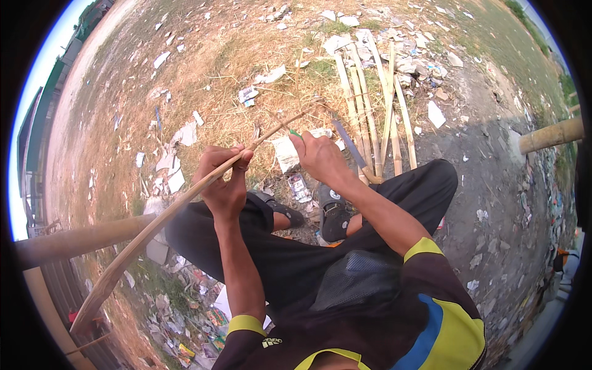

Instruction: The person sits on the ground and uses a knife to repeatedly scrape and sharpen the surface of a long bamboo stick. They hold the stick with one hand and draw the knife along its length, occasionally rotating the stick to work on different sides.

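My left hand (223, 182) is closed round a long, peeled wooden stick (176, 206). The stick slants from its thick end at the lower left up to a thin tip ahead of my hands. Just right of its thin part, my right hand (325, 161) is closed on a small green tool (295, 132). Only a bit of green shows past the fingers, so its kind is unclear. A long knife (350, 145) with a grey blade and wooden handle lies beyond my right forearm, against several pale split bamboo strips (362, 102).
A bamboo pole (86, 240) runs in from the left beside my leg; another pole end (550, 136) juts in at right. Dry grass, scraps of paper (185, 134) and litter cover the ground. My shoes (333, 216) are below my hands.
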Demonstrator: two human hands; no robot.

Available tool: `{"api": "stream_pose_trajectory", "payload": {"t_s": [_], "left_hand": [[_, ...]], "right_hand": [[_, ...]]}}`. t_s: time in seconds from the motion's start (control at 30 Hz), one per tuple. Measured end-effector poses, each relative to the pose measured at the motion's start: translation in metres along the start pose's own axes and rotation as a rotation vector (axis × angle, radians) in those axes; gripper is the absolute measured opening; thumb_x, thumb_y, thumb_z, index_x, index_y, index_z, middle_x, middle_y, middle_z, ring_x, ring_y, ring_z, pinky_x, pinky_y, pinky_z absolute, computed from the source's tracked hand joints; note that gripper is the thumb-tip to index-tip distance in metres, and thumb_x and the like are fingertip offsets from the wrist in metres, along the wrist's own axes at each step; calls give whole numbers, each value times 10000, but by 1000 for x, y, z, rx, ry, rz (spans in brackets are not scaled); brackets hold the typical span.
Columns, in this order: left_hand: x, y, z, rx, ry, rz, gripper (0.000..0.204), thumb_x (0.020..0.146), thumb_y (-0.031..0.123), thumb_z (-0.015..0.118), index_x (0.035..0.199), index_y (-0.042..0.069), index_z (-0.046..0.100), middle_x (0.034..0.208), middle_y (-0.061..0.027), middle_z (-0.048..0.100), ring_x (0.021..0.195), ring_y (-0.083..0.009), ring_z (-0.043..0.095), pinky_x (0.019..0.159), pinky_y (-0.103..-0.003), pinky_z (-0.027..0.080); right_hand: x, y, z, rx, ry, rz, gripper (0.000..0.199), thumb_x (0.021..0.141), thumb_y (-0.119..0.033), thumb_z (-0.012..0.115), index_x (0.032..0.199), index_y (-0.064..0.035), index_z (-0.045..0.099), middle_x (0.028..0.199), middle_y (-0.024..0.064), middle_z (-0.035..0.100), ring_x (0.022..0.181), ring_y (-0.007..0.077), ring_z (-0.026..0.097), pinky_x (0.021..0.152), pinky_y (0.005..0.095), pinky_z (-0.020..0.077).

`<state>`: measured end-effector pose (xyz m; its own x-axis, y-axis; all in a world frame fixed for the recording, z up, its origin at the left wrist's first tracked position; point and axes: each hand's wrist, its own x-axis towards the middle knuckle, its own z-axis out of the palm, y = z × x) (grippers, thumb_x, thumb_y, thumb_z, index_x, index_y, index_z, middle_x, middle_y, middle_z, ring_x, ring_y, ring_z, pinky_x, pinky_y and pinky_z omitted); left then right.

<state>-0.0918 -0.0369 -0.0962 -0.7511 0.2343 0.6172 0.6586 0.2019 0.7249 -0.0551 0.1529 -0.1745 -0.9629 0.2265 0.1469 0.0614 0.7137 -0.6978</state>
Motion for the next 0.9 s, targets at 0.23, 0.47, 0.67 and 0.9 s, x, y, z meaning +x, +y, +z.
{"api": "stream_pose_trajectory", "payload": {"t_s": [0.23, 0.47, 0.67, 0.9], "left_hand": [[2, 9, 8, -47, 27, -41, 218, 759, -17, 779, 851, 3, 582, 773, -96, 631, 789, -214, 688, 681, -298, 549], [-2, 9, 7, -74, 49, -98, 200, 763, -19, 776, 843, -4, 593, 775, -94, 619, 798, -212, 691, 697, -302, 554], [0, 14, 6, -60, -12, -12, 185, 778, -8, 767, 847, -7, 595, 767, -89, 622, 765, -190, 673, 741, -300, 558], [-1, 3, -3, 12, -33, -33, 165, 832, -73, 686, 916, 9, 570, 887, -85, 588, 729, -114, 594, 685, -230, 530]], "right_hand": [[5, 47, 25, -127, 84, -2, 464, 1004, -377, 424, 751, -13, 558, 545, 242, 578, 550, 431, 617, 507, 513, 498], [6, 38, 27, -14, 29, -50, 468, 1007, -399, 409, 818, -4, 576, 591, 251, 601, 577, 428, 629, 515, 504, 505], [26, 115, 51, -341, 71, 29, 456, 1012, -417, 395, 844, -26, 559, 594, 202, 620, 561, 369, 646, 491, 461, 517], [23, 67, 33, -144, -46, 154, 545, 1022, -452, 345, 823, -5, 585, 650, 194, 625, 627, 338, 641, 609, 438, 505]]}}
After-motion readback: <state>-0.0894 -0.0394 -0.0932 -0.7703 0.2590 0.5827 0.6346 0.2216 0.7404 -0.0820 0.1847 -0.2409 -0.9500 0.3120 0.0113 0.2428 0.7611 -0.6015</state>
